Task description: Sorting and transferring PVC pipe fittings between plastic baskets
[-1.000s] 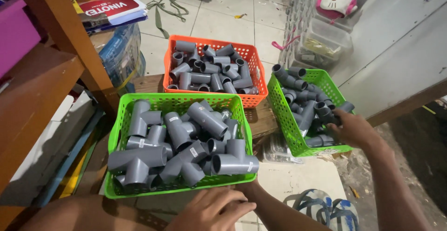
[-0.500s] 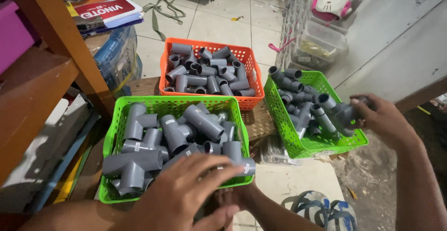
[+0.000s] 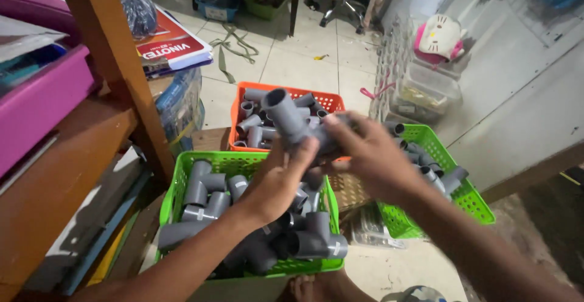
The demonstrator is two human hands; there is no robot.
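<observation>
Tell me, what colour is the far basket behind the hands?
Orange basket, clearest in the head view.

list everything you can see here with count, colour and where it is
held pipe fitting: one, grey, gripped between both hands above the baskets
near basket: one, green, bottom centre, full of grey fittings
far basket: one, orange, behind the green one, holds grey fittings
right basket: one, green, right of centre, holds grey fittings
wooden shelf post: one, brown, left
purple bin: one, on the left shelf
plush toy: one, white and pink, upper right
tiled floor: pale, background
left hand: one, under the fitting
right hand: one, on the fitting's right end
</observation>
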